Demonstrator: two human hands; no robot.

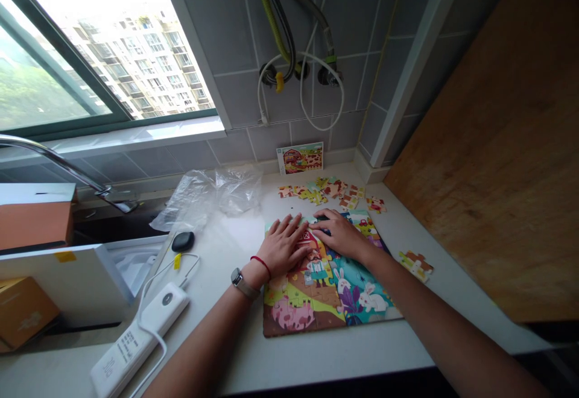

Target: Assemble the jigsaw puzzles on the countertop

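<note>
A jigsaw puzzle (312, 310) with farm pictures, among them a pink pig, white rabbits and a figure in an apron, lies on the white counter in front of me. My left hand (284, 244) rests flat on its upper left part, fingers spread. Over the upper middle lies my right hand (339, 232), its fingers apart and slightly bent, fingertips touching the puzzle near the left hand's fingers. Both hands cover part of the picture. Loose puzzle pieces (323, 190) are heaped just behind, and a few joined pieces (416, 264) sit to the right.
A picture card (301, 158) leans against the tiled wall. Crumpled clear plastic (208, 196) lies back left. On the left are a white power bank (140, 341) with its cable, a black oval object (183, 241), a faucet (67, 169) and boxes. A wooden panel (497, 163) bounds the right.
</note>
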